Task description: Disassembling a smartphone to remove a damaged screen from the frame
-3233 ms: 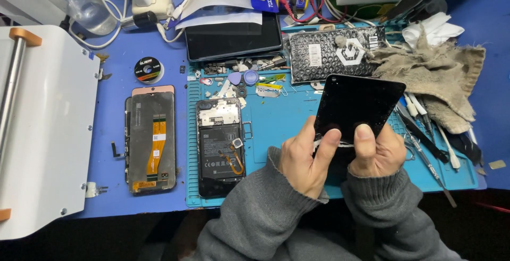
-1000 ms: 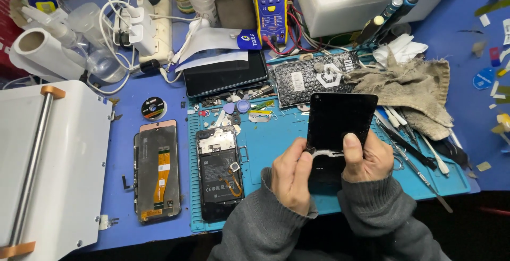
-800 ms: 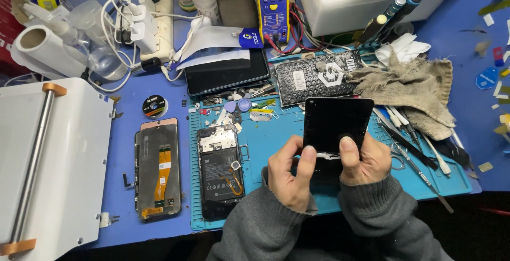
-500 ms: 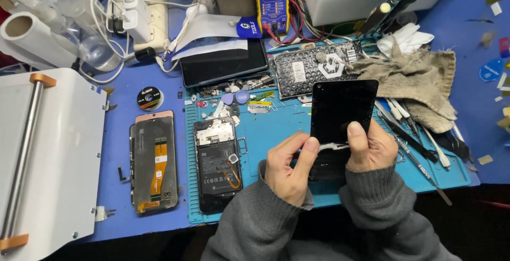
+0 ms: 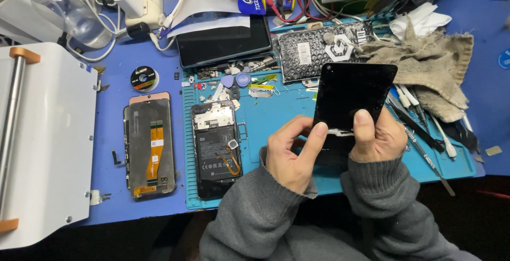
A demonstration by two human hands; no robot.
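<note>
On your teal mat (image 5: 276,113) lies an opened phone (image 5: 215,146); left of it a screen assembly (image 5: 150,143), a solder spool (image 5: 144,77), and right, a grey rag (image 5: 435,69).

Grey knit sleeves (image 5: 276,208) — ribbed cuffs (both arms), bare hands.

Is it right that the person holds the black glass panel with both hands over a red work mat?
Not quite. The head view shows both the left hand and the right hand holding the black glass panel, but the work mat under it is blue-green, not red.
</note>
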